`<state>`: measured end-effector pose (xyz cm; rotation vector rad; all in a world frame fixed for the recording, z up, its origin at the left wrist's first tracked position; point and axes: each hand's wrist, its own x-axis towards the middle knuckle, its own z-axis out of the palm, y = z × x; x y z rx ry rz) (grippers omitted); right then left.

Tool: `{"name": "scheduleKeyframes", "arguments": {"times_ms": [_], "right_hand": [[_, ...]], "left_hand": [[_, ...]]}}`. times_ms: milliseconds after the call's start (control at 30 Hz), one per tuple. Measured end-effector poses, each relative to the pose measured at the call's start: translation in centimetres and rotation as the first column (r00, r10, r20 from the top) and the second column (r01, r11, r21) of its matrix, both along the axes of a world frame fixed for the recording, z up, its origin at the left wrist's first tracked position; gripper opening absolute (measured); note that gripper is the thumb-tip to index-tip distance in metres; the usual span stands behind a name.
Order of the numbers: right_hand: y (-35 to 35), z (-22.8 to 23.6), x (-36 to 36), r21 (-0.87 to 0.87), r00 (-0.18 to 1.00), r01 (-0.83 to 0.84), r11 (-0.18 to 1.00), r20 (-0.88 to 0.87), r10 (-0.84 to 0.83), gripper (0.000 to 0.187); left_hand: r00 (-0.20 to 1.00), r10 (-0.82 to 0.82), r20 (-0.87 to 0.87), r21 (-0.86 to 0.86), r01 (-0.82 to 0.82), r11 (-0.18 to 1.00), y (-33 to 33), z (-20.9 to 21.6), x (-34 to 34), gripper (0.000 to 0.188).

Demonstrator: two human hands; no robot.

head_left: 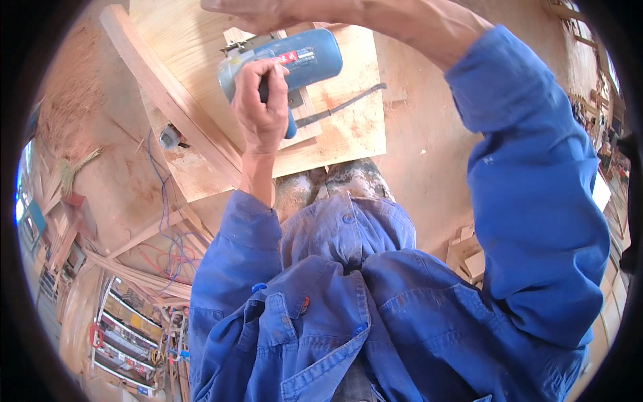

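My left hand is closed around the handle of a blue power tool with a thick rounded motor body and metal parts at its far left side. The tool rests over a narrow piece of wood on a pale plywood board. My right hand reaches across at the top edge, just beyond the tool; the picture's edge cuts it off and its fingers are not clear. A dark cord runs right from the tool's handle across the board.
A long curved timber lies along the board's left side. Left of it sits a small grey tool with a blue cord. Sawdust covers the floor at far left. Wood strips and a rack stand lower left, offcuts at right.
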<state>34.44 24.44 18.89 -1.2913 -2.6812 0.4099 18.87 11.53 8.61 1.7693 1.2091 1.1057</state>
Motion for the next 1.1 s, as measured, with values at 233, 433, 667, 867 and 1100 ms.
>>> {"name": "scheduleKeyframes", "arguments": {"times_ms": [233,433,667,867,1100], "right_hand": [[0.2,0.4,-0.5,-0.032,0.994,0.044,0.999,-0.096,-0.047,0.029],[-0.1,0.4,0.4,-0.051,0.995,0.043,0.998,-0.084,-0.047,0.022],[-0.8,2.6,3.2,-0.176,0.993,0.068,0.982,-0.086,-0.084,0.024],[-2.4,4.1,5.8,-0.130,0.917,0.295,0.947,-0.240,-0.319,0.026],[-6.9,-6.9,8.1,-0.766,0.512,0.393,0.508,-0.277,-0.813,0.047]], "left_hand": [[0.997,0.037,-0.064,0.071,-0.033,0.997,0.2,0.3,-1.1,0.002],[0.998,0.052,-0.025,0.048,-0.051,0.998,0.0,0.4,-0.9,0.008],[0.999,0.024,-0.025,0.090,-0.022,0.996,0.3,0.7,-0.3,0.004],[0.999,0.041,0.026,0.127,-0.044,0.991,0.4,1.0,-0.4,0.014],[0.999,0.029,0.024,0.142,-0.032,0.989,0.8,1.8,-0.1,0.015]]}}
